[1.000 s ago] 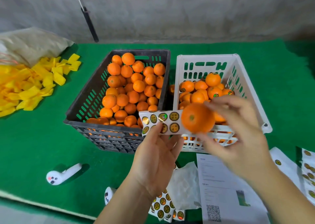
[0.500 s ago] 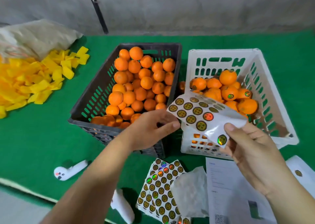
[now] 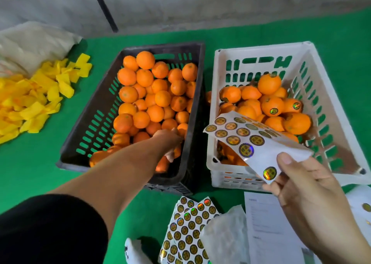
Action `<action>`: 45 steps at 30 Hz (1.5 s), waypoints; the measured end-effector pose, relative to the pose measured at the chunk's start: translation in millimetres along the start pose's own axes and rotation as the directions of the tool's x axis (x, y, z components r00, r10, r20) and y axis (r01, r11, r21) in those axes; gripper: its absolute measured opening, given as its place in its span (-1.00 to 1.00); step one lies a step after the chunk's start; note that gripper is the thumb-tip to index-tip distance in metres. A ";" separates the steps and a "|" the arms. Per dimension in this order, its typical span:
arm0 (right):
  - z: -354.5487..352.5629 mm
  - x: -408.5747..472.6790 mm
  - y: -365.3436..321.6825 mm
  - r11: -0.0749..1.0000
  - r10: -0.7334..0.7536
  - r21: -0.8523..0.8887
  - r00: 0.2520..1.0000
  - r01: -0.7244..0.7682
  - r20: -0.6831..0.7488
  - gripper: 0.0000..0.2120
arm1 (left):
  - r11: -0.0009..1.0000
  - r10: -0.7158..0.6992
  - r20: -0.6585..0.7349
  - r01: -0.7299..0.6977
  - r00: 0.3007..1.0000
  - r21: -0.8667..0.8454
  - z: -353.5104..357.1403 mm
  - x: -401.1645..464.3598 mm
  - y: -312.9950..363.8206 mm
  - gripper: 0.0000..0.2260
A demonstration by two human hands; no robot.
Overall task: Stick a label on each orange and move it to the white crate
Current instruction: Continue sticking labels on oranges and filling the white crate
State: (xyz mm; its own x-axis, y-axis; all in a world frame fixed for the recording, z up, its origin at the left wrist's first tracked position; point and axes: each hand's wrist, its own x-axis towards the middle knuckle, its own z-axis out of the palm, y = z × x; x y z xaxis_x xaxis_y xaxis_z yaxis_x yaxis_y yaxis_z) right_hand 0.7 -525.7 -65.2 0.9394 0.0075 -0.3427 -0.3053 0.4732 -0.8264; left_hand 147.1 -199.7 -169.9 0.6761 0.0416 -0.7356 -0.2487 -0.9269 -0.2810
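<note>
The left hand [image 3: 167, 141] reaches down into the black crate [image 3: 96, 115], at about 11 o'clock from the person. Its fingers are hidden among the oranges at the near right corner, so I cannot tell if they are already clamped on a fruit or still apart. The right hand [image 3: 301, 185] pinches the label sheet [image 3: 255, 143] between thumb and fingers at the sheet's near corner and holds it above the near rim of the white crate [image 3: 220, 67], at about 1 o'clock.

The unlabelled oranges [image 3: 150, 95] fill the black crate; the labelled oranges [image 3: 273, 105] already lie in the white one. An orange is, I judge, firm and moderately heavy, with a slightly bumpy skin that gives good grip. It is best taken from above with fingers spread around the widest part; hard squeezing can bruise it. The sheet is thin, light and bends easily, so it is better held near the edge, away from the stickers.

Neighbouring oranges press close around the hand and may roll when one is lifted; the black crate's wall stands just beside the wrist. On the green counter [image 3: 40, 163] lie more sticker sheets [image 3: 190, 229] at 6 o'clock, a printed paper [image 3: 263, 217] beside them, and yellow wrappers [image 3: 30, 103] at 9 o'clock.
</note>
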 end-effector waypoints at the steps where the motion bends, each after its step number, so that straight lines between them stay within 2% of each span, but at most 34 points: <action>1: -1.0 -1.1 0.2 1.000 0.005 -0.010 1.000 -0.005 -0.012 -0.32 | 0.997 -0.034 -0.010 0.034 0.999 -0.073 -3.6 0.7 0.7 -0.10; 3: -2.4 -2.9 1.3 1.000 0.013 -0.006 1.000 -0.013 -0.022 -0.27 | 0.952 -0.079 -0.072 0.054 0.994 -0.302 -16.6 -8.5 0.4 -0.29; 5: 0.1 -4.3 2.1 0.999 0.002 0.036 1.000 -0.002 -0.002 -0.36 | 0.827 -0.159 -0.193 0.024 0.968 -0.561 -33.4 -30.8 -3.3 -0.39; 6: 2.9 -5.7 1.0 0.999 -0.010 0.046 1.000 0.009 0.017 -0.44 | 0.728 -0.208 -0.257 -0.026 0.944 -0.685 -40.7 -52.5 -4.9 -0.40; 8: 7.8 -10.1 -0.8 0.998 -0.058 0.033 0.998 0.057 0.037 -0.58 | 0.390 -0.368 -0.327 -0.175 0.870 -0.904 -45.1 -112.0 -2.3 -0.47; 9: 9.7 -12.4 -1.5 0.996 -0.090 0.022 0.995 0.090 0.041 -0.61 | 0.234 -0.410 -0.340 -0.263 0.846 -0.936 -41.8 -144.6 2.6 -0.53; 11: 15.7 -15.9 -2.7 0.988 -0.155 0.020 0.987 0.154 0.047 -0.68 | 0.002 -0.395 -0.383 -0.417 0.835 -0.909 -28.9 -208.9 22.3 -0.65; 13: 23.2 -19.4 -2.9 0.976 -0.216 0.049 0.976 0.214 0.023 -0.80 | -0.267 -0.304 -0.417 -0.497 0.856 -0.825 -11.1 -254.0 50.7 -0.62; 14: 26.2 -21.6 -2.7 0.967 -0.249 0.054 0.968 0.249 -0.008 -0.79 | -0.457 -0.202 -0.406 -0.452 0.891 -0.766 -1.2 -267.6 66.0 -0.52; 15: 28.8 -24.8 -2.6 0.955 -0.291 0.042 0.956 0.292 -0.035 -0.77 | -0.657 -0.058 -0.398 -0.335 0.916 -0.676 10.2 -275.7 82.8 -0.37; 16: 30.9 -28.5 -2.4 0.941 -0.337 0.025 0.940 0.338 -0.055 -0.75 | -0.790 0.055 -0.402 -0.206 0.914 -0.577 20.4 -281.5 99.3 -0.27; 17: 31.6 -33.5 -2.3 0.926 -0.376 0.009 0.924 0.378 -0.061 -0.74 | -0.873 0.121 -0.406 -0.097 0.906 -0.477 25.2 -286.2 113.7 -0.25; 18: 31.2 -38.7 -2.4 0.911 -0.412 -0.006 0.910 0.413 -0.052 -0.71 | -0.908 0.167 -0.457 -0.043 0.874 -0.416 27.2 -289.2 127.5 -0.28; 20: 28.8 -49.0 -4.0 0.888 -0.459 -0.057 0.888 0.457 -0.033 -0.68 | -0.941 0.219 -0.637 -0.013 0.739 -0.339 22.0 -297.7 145.5 -0.47; 21: 27.6 -53.7 -5.3 0.876 -0.478 -0.079 0.878 0.475 -0.015 -0.67 | -0.951 0.190 -0.658 -0.029 0.729 -0.307 23.2 -299.5 152.2 -0.54; 22: 26.8 -57.7 -7.2 0.867 -0.491 -0.091 0.871 0.490 0.014 -0.69 | -0.957 0.150 -0.658 -0.057 0.738 -0.283 23.8 -301.2 157.3 -0.54; 24: 24.1 -63.2 -11.5 0.854 -0.505 -0.105 0.860 0.510 0.071 -0.77 | -0.941 0.128 -0.636 -0.109 0.761 -0.321 26.6 -299.7 164.9 -0.42; 26: 20.4 -67.2 -14.7 0.843 -0.502 -0.157 0.857 0.514 0.113 -0.69 | -0.900 0.013 -0.586 -0.246 0.810 -0.360 17.5 -300.7 170.7 -0.31; 27: 19.5 -69.7 -15.6 0.835 -0.504 -0.185 0.855 0.518 0.119 -0.67 | -0.886 -0.030 -0.581 -0.290 0.813 -0.361 14.6 -301.5 173.8 -0.27; 29: 20.1 -76.9 -16.9 0.804 -0.540 -0.222 0.834 0.552 0.117 -0.62 | -0.879 -0.066 -0.563 -0.315 0.824 -0.357 14.7 -301.1 178.0 -0.22; 31: 17.0 -83.0 -16.3 0.672 -0.659 -0.340 0.740 0.658 0.132 -0.64 | -0.864 -0.099 -0.573 -0.356 0.814 -0.356 15.8 -304.2 178.4 -0.20; 32: 14.4 -85.3 -16.2 0.582 -0.701 -0.427 0.694 0.692 0.168 -0.73 | -0.856 -0.109 -0.587 -0.376 0.802 -0.355 15.9 -306.7 177.8 -0.20; 34: 9.4 -91.0 -16.7 0.453 -0.688 -0.564 0.673 0.691 0.272 -0.90 | -0.841 -0.137 -0.595 -0.410 0.792 -0.353 14.7 -311.5 177.4 -0.19; 36: 5.9 -97.0 -18.2 0.401 -0.639 -0.610 0.686 0.683 0.348 -0.87 | -0.810 -0.154 -0.596 -0.447 0.788 -0.381 15.6 -316.1 177.3 -0.18; 40: 8.9 -108.7 -25.3 0.419 -0.589 -0.608 0.712 0.674 0.383 -0.87 | -0.725 -0.146 -0.634 -0.518 0.760 -0.455 19.7 -327.2 174.8 -0.24; 45: 1.0 -109.7 -31.7 0.549 -0.496 -0.528 0.761 0.648 0.418 -0.69 | -0.617 -0.175 -0.633 -0.585 0.754 -0.527 25.9 -329.9 171.6 -0.22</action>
State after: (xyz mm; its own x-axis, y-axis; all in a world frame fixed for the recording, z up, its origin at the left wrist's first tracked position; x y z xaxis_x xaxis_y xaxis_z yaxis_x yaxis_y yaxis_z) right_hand -92.5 -540.7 -1.0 0.9315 0.1393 0.3360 0.3588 -0.2007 -0.9116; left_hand -136.6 -362.8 8.6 0.9924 -0.0423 -0.1157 0.1232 0.3510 0.9282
